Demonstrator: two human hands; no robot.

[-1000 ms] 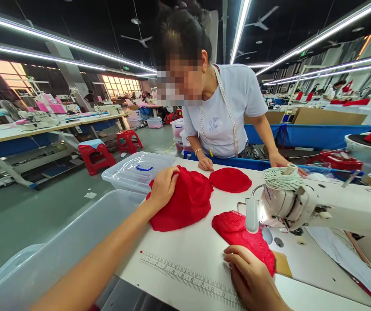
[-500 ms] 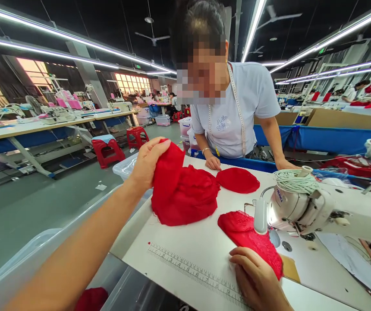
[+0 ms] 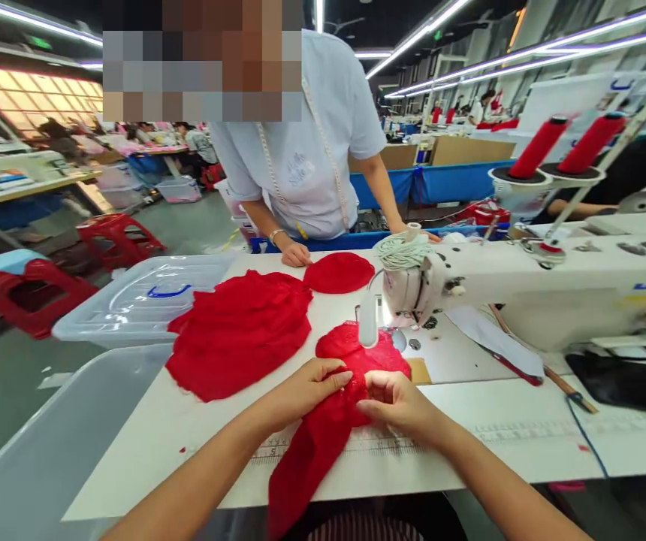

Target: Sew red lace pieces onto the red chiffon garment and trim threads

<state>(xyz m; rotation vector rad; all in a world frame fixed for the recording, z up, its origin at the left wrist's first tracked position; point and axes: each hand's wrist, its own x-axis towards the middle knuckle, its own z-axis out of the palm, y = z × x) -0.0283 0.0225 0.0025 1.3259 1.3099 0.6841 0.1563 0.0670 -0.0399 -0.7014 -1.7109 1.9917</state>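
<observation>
Red lace fabric (image 3: pixel 382 353) lies in front of the sewing machine (image 3: pixel 413 282), its far end beneath the machine head. My left hand (image 3: pixel 320 383) pinches a plain red cloth piece (image 3: pixel 306 458) against the lace; that piece trails over the table's front edge. Close beside it, my right hand (image 3: pixel 387 398) has its fingers closed on the lace's near edge. To the left sits a crumpled pile of red fabric (image 3: pixel 238 330). Behind it lies a flat red oval piece (image 3: pixel 339 272), by a co-worker's hand (image 3: pixel 296 254).
A co-worker (image 3: pixel 312 150) leans on the far side of the white table (image 3: pixel 125 458). Clear plastic bins (image 3: pixel 131 315) stand at the left. Red thread cones (image 3: pixel 542 146) rise behind the machine. A wooden-handled tool (image 3: pixel 571 391) lies on the right.
My left hand has come from the fabric pile to the lace, bringing a red piece. My right hand now grips the lace edge. The view has turned right.
</observation>
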